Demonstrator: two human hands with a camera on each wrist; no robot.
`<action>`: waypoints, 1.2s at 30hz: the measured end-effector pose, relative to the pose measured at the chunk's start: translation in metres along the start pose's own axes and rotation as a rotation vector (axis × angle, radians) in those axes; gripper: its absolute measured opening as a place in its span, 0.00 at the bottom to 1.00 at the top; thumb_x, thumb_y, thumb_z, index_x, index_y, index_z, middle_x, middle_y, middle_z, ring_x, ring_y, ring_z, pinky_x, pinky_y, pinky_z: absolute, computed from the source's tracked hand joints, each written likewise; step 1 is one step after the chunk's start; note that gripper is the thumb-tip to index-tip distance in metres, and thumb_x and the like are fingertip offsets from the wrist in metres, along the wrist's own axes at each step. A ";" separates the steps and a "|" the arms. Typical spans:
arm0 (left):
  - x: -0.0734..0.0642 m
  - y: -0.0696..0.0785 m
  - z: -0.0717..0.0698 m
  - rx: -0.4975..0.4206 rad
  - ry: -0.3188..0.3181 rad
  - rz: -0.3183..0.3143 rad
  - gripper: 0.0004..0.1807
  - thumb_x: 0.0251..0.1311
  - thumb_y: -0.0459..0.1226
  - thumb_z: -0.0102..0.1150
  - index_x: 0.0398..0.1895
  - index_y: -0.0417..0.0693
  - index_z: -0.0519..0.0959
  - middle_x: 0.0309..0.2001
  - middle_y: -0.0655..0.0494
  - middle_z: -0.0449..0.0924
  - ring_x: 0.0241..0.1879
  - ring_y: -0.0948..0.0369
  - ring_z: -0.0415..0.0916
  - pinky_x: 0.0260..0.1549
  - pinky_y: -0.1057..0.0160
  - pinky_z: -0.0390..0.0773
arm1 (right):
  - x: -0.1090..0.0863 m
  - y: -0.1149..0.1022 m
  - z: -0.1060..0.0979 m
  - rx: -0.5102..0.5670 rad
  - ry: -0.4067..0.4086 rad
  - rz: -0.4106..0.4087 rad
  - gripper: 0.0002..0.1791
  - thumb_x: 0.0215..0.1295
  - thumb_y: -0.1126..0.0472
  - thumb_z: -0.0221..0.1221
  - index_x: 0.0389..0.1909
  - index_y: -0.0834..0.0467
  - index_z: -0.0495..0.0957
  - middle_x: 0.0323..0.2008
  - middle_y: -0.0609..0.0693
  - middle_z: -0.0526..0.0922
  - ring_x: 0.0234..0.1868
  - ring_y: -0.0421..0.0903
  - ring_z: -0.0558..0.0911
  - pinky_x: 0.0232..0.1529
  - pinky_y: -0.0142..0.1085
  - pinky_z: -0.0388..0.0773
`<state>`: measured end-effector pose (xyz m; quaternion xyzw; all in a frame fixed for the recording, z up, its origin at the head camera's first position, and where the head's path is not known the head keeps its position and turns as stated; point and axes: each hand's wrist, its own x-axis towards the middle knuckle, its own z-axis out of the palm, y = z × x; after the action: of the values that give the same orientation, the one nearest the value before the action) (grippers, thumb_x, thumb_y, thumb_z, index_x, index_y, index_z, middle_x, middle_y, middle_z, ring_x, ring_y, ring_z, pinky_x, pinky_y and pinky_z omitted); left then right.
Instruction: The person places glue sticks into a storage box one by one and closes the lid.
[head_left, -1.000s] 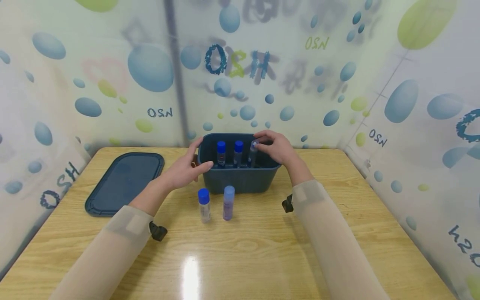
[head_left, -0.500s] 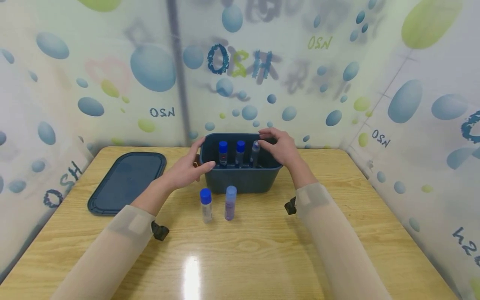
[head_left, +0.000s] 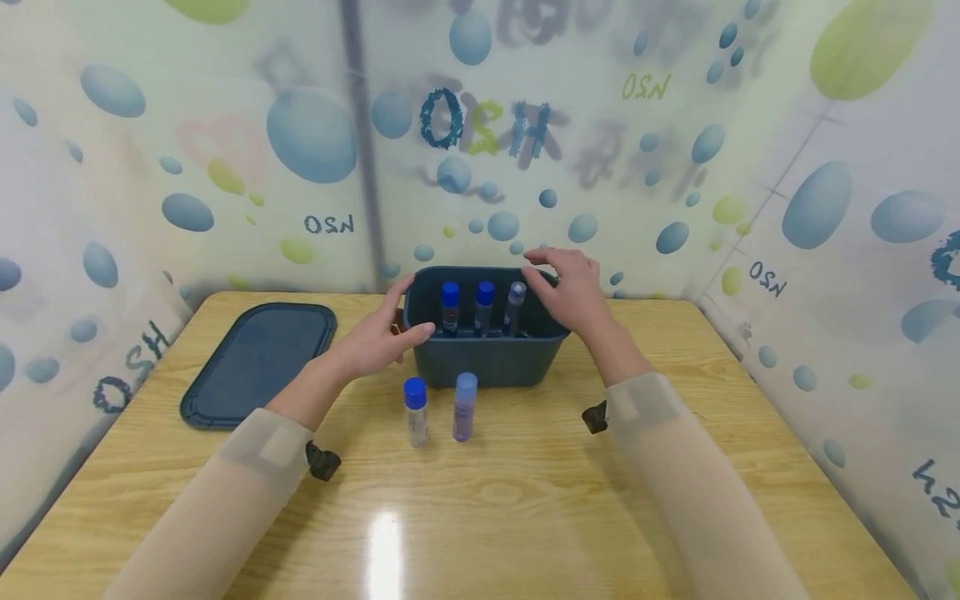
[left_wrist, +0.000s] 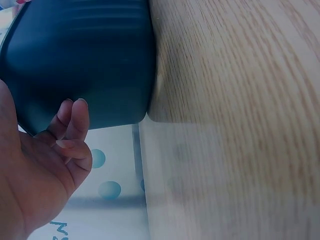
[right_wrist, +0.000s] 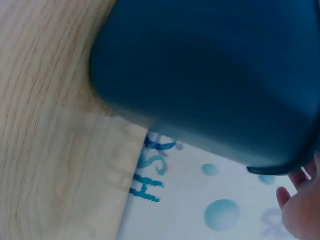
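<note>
A dark blue plastic bin (head_left: 487, 364) stands on the table, with three small capped bottles upright inside. Two have dark blue caps; the rightmost bottle (head_left: 514, 308) has a clear, pale top. My left hand (head_left: 380, 337) holds the bin's left end, its thumb over the front rim and its index finger at the back corner. In the left wrist view, its other fingertips sit by the outer wall. My right hand (head_left: 575, 292) is over the bin's right end, fingers loosely bent, apart from the bottle. In front stand a blue-capped clear bottle (head_left: 417, 417) and a purple bottle (head_left: 464, 408).
A dark blue lid (head_left: 258, 362) lies flat on the wooden table (head_left: 480, 517), left of the bin. Patterned walls (head_left: 480, 192) close off the back and both sides.
My right hand has let go of the rightmost bottle in the bin and drawn up and right from it. My left hand stays at the bin's left end.
</note>
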<state>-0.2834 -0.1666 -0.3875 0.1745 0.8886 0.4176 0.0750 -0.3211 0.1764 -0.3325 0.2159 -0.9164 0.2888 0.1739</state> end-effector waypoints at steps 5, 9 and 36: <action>0.001 0.002 -0.001 0.001 -0.001 0.003 0.54 0.78 0.63 0.57 0.92 0.71 0.32 0.44 0.41 0.81 0.37 0.44 0.84 0.38 0.55 0.81 | -0.012 -0.009 -0.007 0.045 -0.057 -0.056 0.22 0.85 0.52 0.59 0.71 0.59 0.82 0.69 0.58 0.85 0.74 0.60 0.78 0.78 0.59 0.68; 0.002 0.001 -0.001 0.004 -0.002 0.007 0.54 0.78 0.63 0.57 0.92 0.70 0.32 0.43 0.41 0.81 0.36 0.44 0.84 0.37 0.55 0.81 | -0.026 -0.018 -0.010 0.075 -0.084 -0.084 0.22 0.84 0.52 0.60 0.69 0.59 0.83 0.68 0.57 0.85 0.73 0.59 0.79 0.78 0.58 0.69; -0.001 0.002 0.000 0.014 0.007 0.000 0.54 0.79 0.63 0.56 0.92 0.69 0.32 0.43 0.43 0.82 0.37 0.43 0.84 0.39 0.55 0.80 | -0.114 -0.049 -0.017 0.181 -0.195 -0.150 0.17 0.79 0.56 0.67 0.65 0.51 0.86 0.63 0.48 0.88 0.63 0.50 0.84 0.59 0.53 0.84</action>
<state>-0.2820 -0.1657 -0.3861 0.1739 0.8916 0.4121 0.0707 -0.1970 0.1844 -0.3480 0.3257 -0.8803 0.3342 0.0849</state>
